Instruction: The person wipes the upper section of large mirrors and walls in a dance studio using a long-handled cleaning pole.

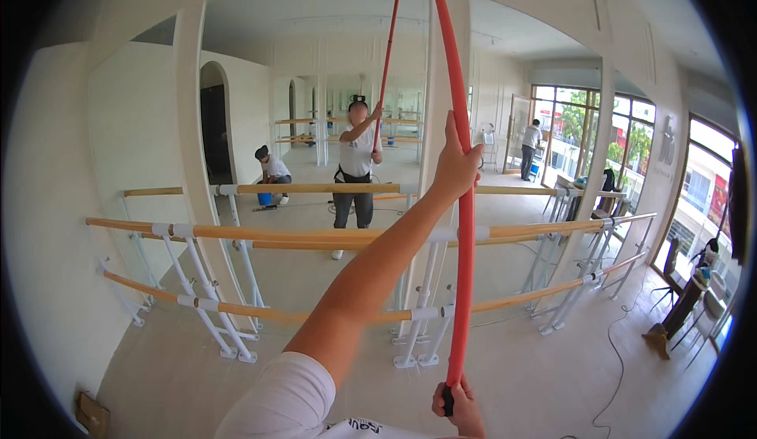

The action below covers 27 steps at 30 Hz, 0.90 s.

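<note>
Facing a tall wall mirror (315,84), the person holds a long red pole (461,163) nearly upright, and everything else can be placed from that pole. Behind it the mirror fills the wall and shows the person's own reflection, a second person crouching on the floor well to the pole's left, and a third standing far off to its right near the windows. Between the pole and the mirror stand double ballet barres (276,234), wooden rails on white metal legs, running left and right across the whole view; they keep the person back from the glass and would catch the pole's lower part if it swung forward. A thin cable (619,352) trails over the pale floor (536,376) to the pole's lower right, and a small brown box (92,414) sits far to its lower left by the wall.

The pole looks light, slim and smooth, and its length probably makes it whippy and top-heavy, so two well-spaced grips suit it. The left hand (457,167) is clenched around the shaft at about its middle, arm stretched up. The right hand (457,403) is closed around the dark grip at the bottom end, close to the body.
</note>
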Each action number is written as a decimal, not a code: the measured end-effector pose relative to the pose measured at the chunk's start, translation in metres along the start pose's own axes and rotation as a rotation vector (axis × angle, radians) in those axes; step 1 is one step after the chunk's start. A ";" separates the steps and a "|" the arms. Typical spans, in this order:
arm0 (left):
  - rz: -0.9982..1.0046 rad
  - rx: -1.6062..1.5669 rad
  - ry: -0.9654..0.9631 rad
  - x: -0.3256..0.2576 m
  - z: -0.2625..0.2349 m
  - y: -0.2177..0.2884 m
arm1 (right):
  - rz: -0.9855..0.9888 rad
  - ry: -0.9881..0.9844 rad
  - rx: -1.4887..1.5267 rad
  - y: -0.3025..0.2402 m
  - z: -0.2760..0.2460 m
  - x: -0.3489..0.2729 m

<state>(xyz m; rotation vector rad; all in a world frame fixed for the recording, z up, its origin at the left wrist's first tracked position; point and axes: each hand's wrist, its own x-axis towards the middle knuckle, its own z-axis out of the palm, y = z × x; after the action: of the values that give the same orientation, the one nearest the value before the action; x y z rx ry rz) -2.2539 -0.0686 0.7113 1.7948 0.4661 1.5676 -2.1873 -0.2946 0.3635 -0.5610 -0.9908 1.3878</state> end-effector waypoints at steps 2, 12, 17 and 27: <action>0.067 0.074 0.010 -0.011 -0.043 -0.003 | 0.059 -0.061 -0.043 0.028 0.031 0.009; 0.047 0.188 0.103 -0.056 -0.212 0.020 | 0.243 -0.351 0.058 0.092 0.120 0.038; 0.114 0.270 0.298 -0.050 -0.291 0.024 | 0.257 -0.393 0.024 0.089 0.156 0.069; -0.007 0.358 0.454 -0.025 -0.305 0.056 | 0.201 -0.402 -0.072 0.041 0.159 0.095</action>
<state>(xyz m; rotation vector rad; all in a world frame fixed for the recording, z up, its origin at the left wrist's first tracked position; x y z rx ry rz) -2.5622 -0.0432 0.7407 1.6718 1.0195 1.9896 -2.3517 -0.2312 0.4334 -0.4518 -1.3384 1.6896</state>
